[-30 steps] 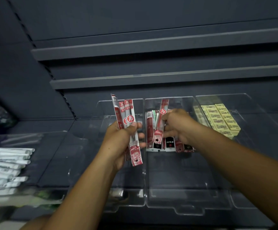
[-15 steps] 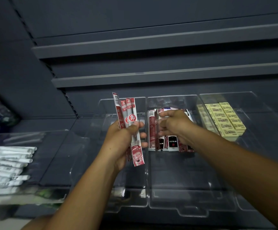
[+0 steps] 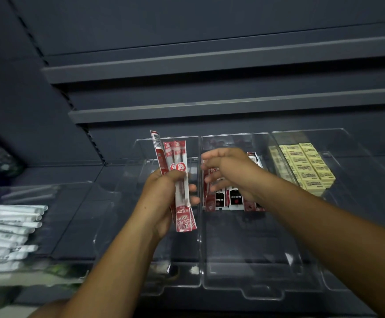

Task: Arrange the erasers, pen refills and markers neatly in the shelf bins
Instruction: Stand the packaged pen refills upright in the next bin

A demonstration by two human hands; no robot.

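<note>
On the dark shelf point(image 3: 56, 174) sat clear bins point(image 3: 262, 292): white markers point(image 3: 10, 228) far left, yellow erasers point(image 3: 308, 166) at right, flat pen refills point(image 3: 232, 198) in the middle. The right hand point(image 3: 230, 173) hovered over those, fingers loosely spread, holding nothing. The left hand point(image 3: 159, 198) gripped an upright bundle of refill packs point(image 3: 180, 180).

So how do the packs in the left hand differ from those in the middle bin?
The held packs stand upright, fanned in the left hand; the binned packs lie flat in the middle bin. Held ones are red and white; some binned ones show black labels. Both are long, narrow packets.
</note>
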